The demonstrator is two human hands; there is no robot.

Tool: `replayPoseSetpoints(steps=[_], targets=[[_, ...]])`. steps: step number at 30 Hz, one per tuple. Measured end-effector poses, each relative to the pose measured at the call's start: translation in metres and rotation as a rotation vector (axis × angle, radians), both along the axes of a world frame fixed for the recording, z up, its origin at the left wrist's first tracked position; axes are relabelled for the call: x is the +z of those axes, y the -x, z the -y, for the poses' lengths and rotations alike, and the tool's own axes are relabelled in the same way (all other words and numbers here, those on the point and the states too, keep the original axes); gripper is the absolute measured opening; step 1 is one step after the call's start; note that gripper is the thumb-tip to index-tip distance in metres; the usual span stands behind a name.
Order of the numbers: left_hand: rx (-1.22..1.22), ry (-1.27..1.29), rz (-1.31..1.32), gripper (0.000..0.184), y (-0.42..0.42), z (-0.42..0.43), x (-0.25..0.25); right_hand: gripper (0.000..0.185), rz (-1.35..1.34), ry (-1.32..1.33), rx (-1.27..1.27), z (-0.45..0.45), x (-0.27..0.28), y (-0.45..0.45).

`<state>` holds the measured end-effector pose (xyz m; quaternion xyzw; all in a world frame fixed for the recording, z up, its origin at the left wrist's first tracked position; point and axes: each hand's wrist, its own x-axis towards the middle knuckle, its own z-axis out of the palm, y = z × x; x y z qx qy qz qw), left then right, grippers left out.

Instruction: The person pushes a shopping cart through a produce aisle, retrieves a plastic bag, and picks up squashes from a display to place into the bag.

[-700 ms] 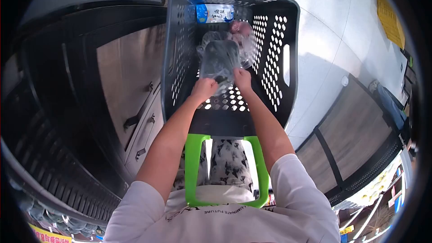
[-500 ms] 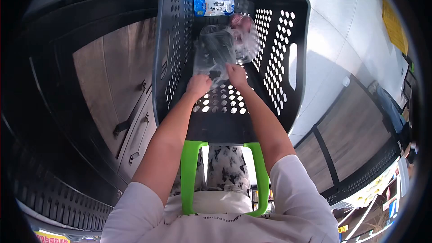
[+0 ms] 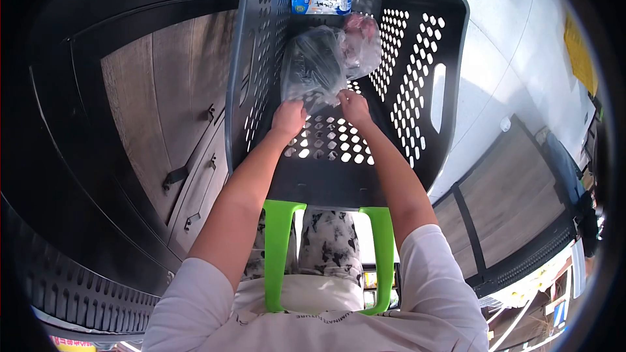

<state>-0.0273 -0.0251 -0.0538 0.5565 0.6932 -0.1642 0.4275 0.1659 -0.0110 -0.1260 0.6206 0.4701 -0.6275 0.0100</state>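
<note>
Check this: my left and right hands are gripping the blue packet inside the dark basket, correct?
No: in the head view, your left hand and right hand are gripping the clear bag, not the blue packet, inside the dark basket.

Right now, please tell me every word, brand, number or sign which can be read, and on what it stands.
"LUMINATE FUTURE": on the white shirt, upside down in the view; more letters may be hidden.
Blue-and-white packet: Chinese characters, too blurred to quote surely.
Pink-and-yellow sign, lower left edge: cut off and unreadable.
Yellow panel, right edge: nothing readable.
</note>
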Motion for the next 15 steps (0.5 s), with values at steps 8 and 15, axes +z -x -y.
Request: replayPoseSetpoints(steps=[8, 15], targets=[[-0.058, 0.096, 0.139, 0.027, -0.033, -0.046, 0.055, 0.035, 0.008, 0.145, -0.041, -0.008, 0.065, -0.019], [0.226, 0.176, 0.576, 0.056, -0.023, -0.074, 0.232, 0.021, -0.192, 0.156, -0.119, -0.044, 0.259, -0.072]])
